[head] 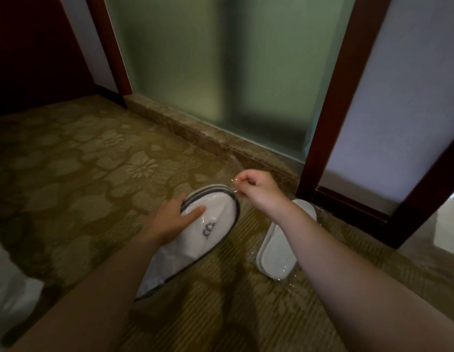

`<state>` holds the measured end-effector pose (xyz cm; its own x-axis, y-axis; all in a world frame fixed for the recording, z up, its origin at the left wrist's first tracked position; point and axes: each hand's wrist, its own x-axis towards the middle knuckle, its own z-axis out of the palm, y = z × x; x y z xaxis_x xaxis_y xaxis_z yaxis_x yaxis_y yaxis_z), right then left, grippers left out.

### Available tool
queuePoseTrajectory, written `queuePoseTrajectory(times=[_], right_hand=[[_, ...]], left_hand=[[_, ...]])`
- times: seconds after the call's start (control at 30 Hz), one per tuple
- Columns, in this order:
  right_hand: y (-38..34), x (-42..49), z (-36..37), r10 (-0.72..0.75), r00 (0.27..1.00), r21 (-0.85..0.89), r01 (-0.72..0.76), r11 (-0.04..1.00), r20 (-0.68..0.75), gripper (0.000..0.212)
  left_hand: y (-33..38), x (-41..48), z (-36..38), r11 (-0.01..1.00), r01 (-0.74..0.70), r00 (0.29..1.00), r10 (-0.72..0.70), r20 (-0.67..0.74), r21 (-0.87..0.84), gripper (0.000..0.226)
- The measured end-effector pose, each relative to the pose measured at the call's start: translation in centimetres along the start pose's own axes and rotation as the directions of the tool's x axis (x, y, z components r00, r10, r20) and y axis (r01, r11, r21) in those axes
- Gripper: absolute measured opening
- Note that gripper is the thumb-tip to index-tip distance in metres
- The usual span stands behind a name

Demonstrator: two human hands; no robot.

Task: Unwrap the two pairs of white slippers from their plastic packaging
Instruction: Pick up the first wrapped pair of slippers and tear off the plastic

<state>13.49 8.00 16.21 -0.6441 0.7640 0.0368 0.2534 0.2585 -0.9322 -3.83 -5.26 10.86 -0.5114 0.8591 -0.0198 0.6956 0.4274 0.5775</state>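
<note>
A pair of white slippers with dark trim (208, 229) is held stacked just above the carpet, still inside clear plastic. My left hand (170, 219) grips its toe end, thumb on top. My right hand (256, 189) is pinched shut on the clear plastic wrap (233, 163), which stretches up and away from the toe of the pair. A second pair of white slippers (279, 252) lies on the carpet to the right, sole side up in its own clear plastic, partly hidden by my right forearm.
Patterned olive carpet (81, 174) covers the floor. A stone sill (195, 133) runs below a frosted glass panel (220, 72) with dark wooden frames (330, 102). Something white (7, 288) sits at the lower left edge.
</note>
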Motion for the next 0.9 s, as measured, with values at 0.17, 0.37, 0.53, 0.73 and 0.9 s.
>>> queuePoseTrajectory(times=[0.17,0.37,0.53,0.73,0.9], right_hand=[[-0.7,0.7,-0.5,0.005,0.998,0.010,-0.005,1.000,0.061,0.027],[-0.5,0.5,-1.8,0.098,0.989,0.047,-0.104,0.994,0.108,0.027],[-0.6,0.3,-3.2,0.164,0.954,-0.082,-0.147,0.986,0.253,0.026],[-1.1,0.1,-3.3,0.115,0.914,-0.319,0.016,0.948,0.390,0.031],[-0.9,0.3,-2.8,0.030,0.937,-0.362,0.105,0.926,0.348,0.010]], left_hand=[[0.2,0.2,0.4,0.987,0.003,0.999,-0.009,-0.033,-0.162,0.061],[0.2,0.0,0.2,0.988,-0.042,0.999,0.039,-0.019,-0.146,0.057],[1.0,-0.3,-0.4,0.990,-0.110,0.992,0.104,-0.067,-0.086,0.058],[1.3,-0.3,-0.5,0.985,-0.171,0.984,0.170,-0.050,-0.002,0.058],[1.2,0.2,-0.3,0.991,-0.133,0.990,0.133,-0.046,-0.002,0.056]])
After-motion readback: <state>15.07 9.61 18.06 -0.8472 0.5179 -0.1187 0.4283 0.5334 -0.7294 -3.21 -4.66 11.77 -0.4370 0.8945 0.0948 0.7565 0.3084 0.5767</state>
